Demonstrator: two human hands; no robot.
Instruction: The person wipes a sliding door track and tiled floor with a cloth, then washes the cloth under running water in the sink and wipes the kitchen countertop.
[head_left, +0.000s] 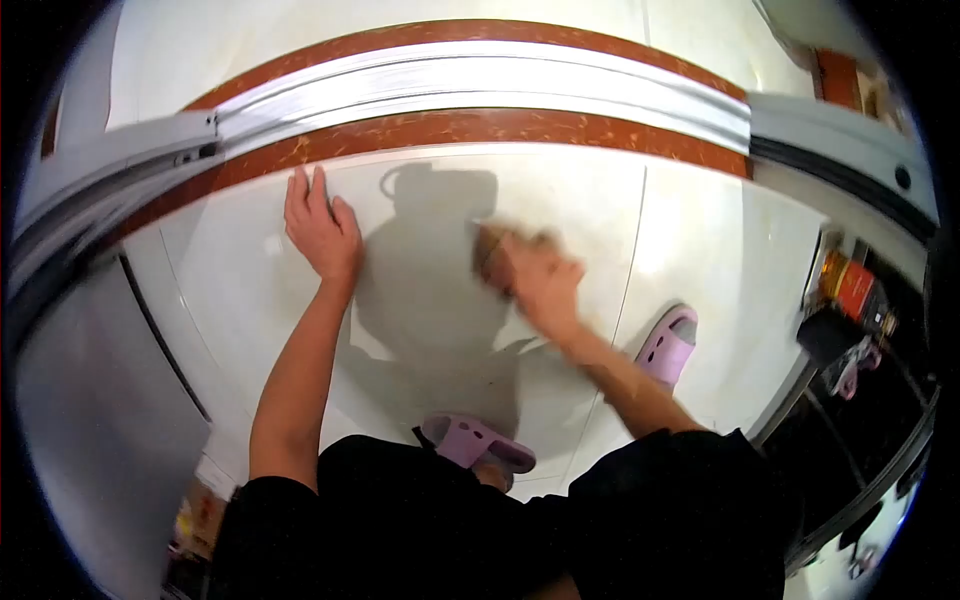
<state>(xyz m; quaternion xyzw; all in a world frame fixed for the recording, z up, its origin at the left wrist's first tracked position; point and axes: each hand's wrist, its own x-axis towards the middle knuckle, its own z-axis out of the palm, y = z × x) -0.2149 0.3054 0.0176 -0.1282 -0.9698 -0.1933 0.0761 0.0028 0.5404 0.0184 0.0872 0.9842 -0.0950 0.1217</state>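
My left hand (323,228) rests on the pale tiled floor (580,200) with its fingers apart, close to the reddish-brown strip (400,133) of the door sill. Nothing shows in it. Right of the shadow on the floor, my right hand (540,285) is wrapped round a brown object (494,258). Motion blurs both this hand and the object, so I cannot make out what the object is. It is at or just above the tiles. The metal door track (480,82) runs across the floor beyond both hands.
Pink slippers are on my feet, one (478,443) at bottom centre and one (670,345) to the right. A grey panel (110,380) stands at left. On the right, a dark shelf (850,420) holds a bottle with a red label (850,285).
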